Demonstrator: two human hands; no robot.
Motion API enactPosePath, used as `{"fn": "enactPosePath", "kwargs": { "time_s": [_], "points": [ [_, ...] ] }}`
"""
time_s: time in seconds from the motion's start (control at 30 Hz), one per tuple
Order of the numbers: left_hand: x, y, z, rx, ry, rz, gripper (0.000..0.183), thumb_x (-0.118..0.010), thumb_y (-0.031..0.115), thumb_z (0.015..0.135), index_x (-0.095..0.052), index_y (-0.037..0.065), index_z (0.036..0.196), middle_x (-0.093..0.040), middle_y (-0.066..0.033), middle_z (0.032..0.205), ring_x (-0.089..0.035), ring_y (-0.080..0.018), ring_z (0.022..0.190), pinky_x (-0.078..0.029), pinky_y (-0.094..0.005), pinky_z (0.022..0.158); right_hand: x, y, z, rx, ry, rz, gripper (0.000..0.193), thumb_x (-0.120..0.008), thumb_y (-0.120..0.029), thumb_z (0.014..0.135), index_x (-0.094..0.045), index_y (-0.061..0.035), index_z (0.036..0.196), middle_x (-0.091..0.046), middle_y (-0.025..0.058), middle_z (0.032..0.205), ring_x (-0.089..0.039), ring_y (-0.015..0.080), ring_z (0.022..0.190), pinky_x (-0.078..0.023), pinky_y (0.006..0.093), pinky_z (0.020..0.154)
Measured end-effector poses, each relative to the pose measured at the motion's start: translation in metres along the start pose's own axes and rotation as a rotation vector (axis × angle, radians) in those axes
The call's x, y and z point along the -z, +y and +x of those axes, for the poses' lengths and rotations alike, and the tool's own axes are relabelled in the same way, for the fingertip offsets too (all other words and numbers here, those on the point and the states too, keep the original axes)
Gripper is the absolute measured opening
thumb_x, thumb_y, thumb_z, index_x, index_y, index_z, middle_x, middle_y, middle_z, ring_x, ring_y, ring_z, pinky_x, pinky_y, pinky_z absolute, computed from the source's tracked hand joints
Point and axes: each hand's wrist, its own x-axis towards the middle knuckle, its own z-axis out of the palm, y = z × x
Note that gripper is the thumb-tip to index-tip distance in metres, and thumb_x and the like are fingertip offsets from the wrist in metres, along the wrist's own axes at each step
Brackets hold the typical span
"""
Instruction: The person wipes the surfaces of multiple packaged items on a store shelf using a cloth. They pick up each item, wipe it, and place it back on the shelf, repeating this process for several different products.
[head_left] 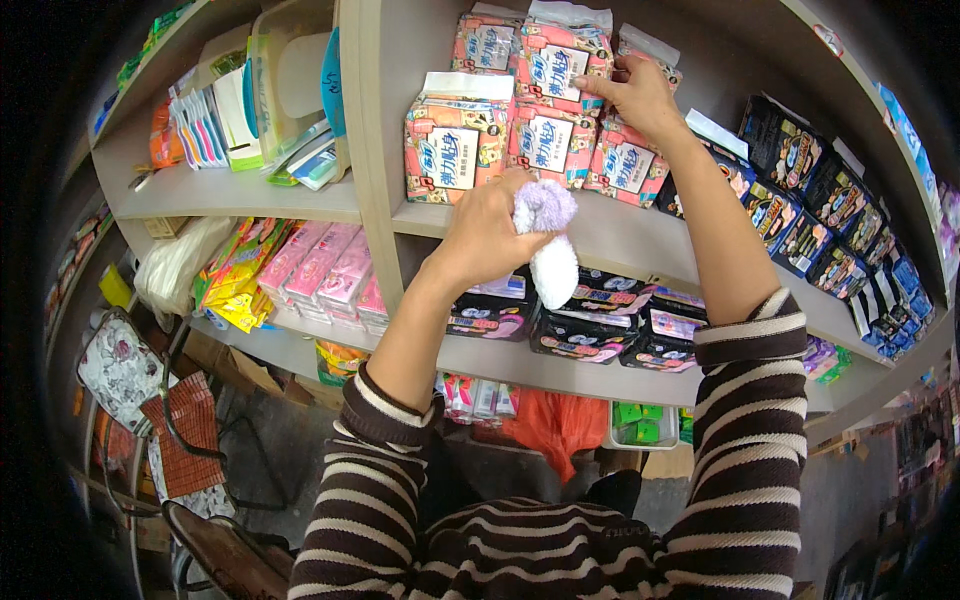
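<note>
Holding a fluffy white-and-lilac cloth (550, 215) in a closed left hand (485, 235), a person in a dark brown top (540, 545) with cream stripes reaches both arms over a pale shelf (650, 228). The cloth sits just above the middle of the view, toward 1 o'clock, bunched at the thumb side of the fist, its white end hanging down past the shelf's front edge. Farther out at 1 o'clock, the right hand (645, 100) is bent over the stacked pink packs (455, 150), its thumb against the right side of the upper middle pack (565, 60); whether it grips that pack cannot be told. The pink packs stand in two tiers between 12 and 1 o'clock, the closest of them just beyond the left hand.

Dark packs (785, 150) line the same shelf from 2 toward 3 o'clock. On the level below, black-and-purple packs (590, 345) lie between 3 and 5 o'clock, while pink wrapped bundles (325, 265) and yellow packets (235, 290) sit at 9. Lower still, a red plastic bag (560, 425) hangs at 5 o'clock, beside a white basket (612, 435) of green boxes (640, 430). A chair (190, 450) with a reddish-brown mat stands at 8 o'clock.
</note>
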Motion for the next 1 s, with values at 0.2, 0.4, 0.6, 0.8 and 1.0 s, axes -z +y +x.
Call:
{"fn": "enactPosePath", "kwargs": {
  "time_s": [0.2, 0.4, 0.6, 0.8, 1.0],
  "points": [
    [0.0, 0.0, 0.002, -0.015, -0.014, -0.045, 0.046, -0.079, 0.02, 0.065, -0.059, -0.001, 0.1, -0.065, -0.0123, 0.088, -0.065, -0.0202, 0.082, -0.051, -0.0317, 0.073, 0.01, -0.012, -0.008, 0.033, -0.068, -0.153, 0.042, -0.066, -0.032, 0.081, -0.059, 0.0084, 0.089, -0.063, 0.0123, 0.077, -0.056, 0.015, 0.067, -0.045, 0.0314, 0.06],
    [0.001, 0.001, 0.001, -0.024, 0.012, 0.016, 0.047, -0.079, 0.023, 0.065, -0.06, -0.001, 0.101, -0.065, -0.013, 0.088, -0.064, -0.0213, 0.081, -0.05, -0.0316, 0.073, 0.014, -0.024, -0.016, 0.054, -0.075, -0.117, 0.036, -0.062, -0.027, 0.081, -0.059, 0.0081, 0.085, -0.061, 0.0205, 0.07, -0.062, 0.0301, 0.07, -0.045, 0.0396, 0.064],
    [0.001, -0.005, -0.009, -0.129, 0.112, -0.088, 0.033, -0.078, 0.013, 0.066, -0.057, 0.001, 0.089, -0.06, -0.0073, 0.079, -0.059, -0.0156, 0.072, -0.048, -0.0289, 0.066, 0.025, -0.058, -0.029, 0.438, 0.293, -0.273, 0.025, -0.061, -0.021, 0.08, -0.06, 0.0017, 0.091, -0.062, 0.0226, 0.084, -0.06, 0.0365, 0.082, -0.047, 0.0424, 0.073],
    [0.013, -0.007, -0.054, -0.008, 0.242, -0.294, 0.029, -0.077, 0.008, 0.068, -0.056, 0.002, 0.087, -0.059, -0.005, 0.076, -0.057, -0.0118, 0.07, -0.047, -0.027, 0.063, -0.025, -0.104, -0.027, 0.66, -0.193, -0.351, 0.048, -0.064, -0.035, 0.079, -0.059, 0.0085, 0.099, -0.061, 0.023, 0.085, -0.058, 0.0314, 0.09, -0.047, 0.0424, 0.075],
    [0.025, -0.011, -0.077, 0.079, 0.25, -0.188, 0.029, -0.077, 0.007, 0.067, -0.057, 0.002, 0.086, -0.06, -0.0042, 0.074, -0.057, -0.0122, 0.067, -0.047, -0.0274, 0.062, -0.058, -0.131, -0.008, 0.407, -0.552, -0.335, 0.064, -0.07, -0.05, 0.064, -0.06, 0.0079, 0.09, -0.061, 0.0253, 0.076, -0.059, 0.0365, 0.085, -0.047, 0.0426, 0.072]
  ]
}}
